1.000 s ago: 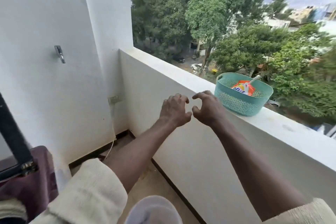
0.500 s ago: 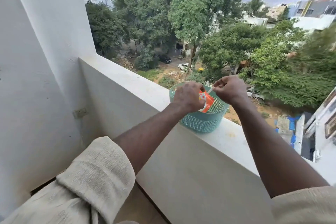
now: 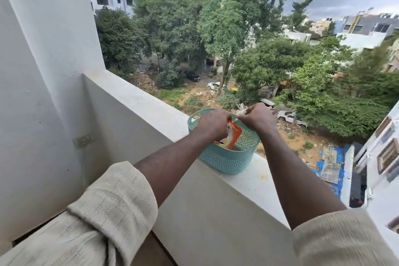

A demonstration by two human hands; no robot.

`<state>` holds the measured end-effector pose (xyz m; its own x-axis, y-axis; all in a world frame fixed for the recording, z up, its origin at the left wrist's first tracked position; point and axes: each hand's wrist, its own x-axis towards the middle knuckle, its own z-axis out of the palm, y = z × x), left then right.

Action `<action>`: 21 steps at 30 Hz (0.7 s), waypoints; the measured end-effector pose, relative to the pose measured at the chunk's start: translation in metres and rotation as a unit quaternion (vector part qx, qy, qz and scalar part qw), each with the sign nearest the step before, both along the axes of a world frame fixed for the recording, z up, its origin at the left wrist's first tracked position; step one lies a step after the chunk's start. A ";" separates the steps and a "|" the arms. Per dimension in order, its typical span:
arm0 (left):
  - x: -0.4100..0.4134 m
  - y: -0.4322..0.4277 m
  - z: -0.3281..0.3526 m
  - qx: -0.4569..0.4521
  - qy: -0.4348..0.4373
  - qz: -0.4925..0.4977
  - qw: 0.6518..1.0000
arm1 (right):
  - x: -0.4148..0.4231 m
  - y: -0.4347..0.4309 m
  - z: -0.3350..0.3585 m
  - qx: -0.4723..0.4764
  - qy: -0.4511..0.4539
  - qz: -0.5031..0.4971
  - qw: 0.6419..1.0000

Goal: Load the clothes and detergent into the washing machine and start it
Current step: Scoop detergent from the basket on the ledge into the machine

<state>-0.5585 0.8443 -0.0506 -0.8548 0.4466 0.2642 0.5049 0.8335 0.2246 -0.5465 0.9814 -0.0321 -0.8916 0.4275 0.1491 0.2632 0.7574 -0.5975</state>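
The detergent packet (image 3: 232, 136) stands in the teal basket (image 3: 226, 157) on the balcony ledge (image 3: 151, 106), at centre. The left hand (image 3: 212, 123) pinches the packet top; the right hand (image 3: 257, 117) is closed on a white handle (image 3: 239, 115), probably a scoop, to draw out powder.

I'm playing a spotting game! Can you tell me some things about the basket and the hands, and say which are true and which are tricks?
1. The teal basket sits on the balcony ledge. True.
2. The orange detergent packet lies on the floor. False: it is in the basket, held at its top.
3. Both hands are at the packet: the left hand grips its top, the right hand pinches a white piece beside it. True.
4. The basket is full of clothes. False: only the packet shows inside.
5. The washing machine stands beside the basket. False: none is in view.
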 end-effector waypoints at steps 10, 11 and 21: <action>0.011 -0.046 0.004 0.079 0.056 -0.007 0.995 | 0.001 -0.035 0.001 -0.039 0.092 0.139 0.985; 0.013 -0.048 0.004 0.080 0.057 -0.008 0.995 | 0.001 -0.038 0.001 -0.023 0.104 0.140 0.984; 0.018 -0.048 0.000 0.102 0.035 -0.014 0.994 | -0.001 -0.037 -0.006 -0.017 0.090 0.098 0.991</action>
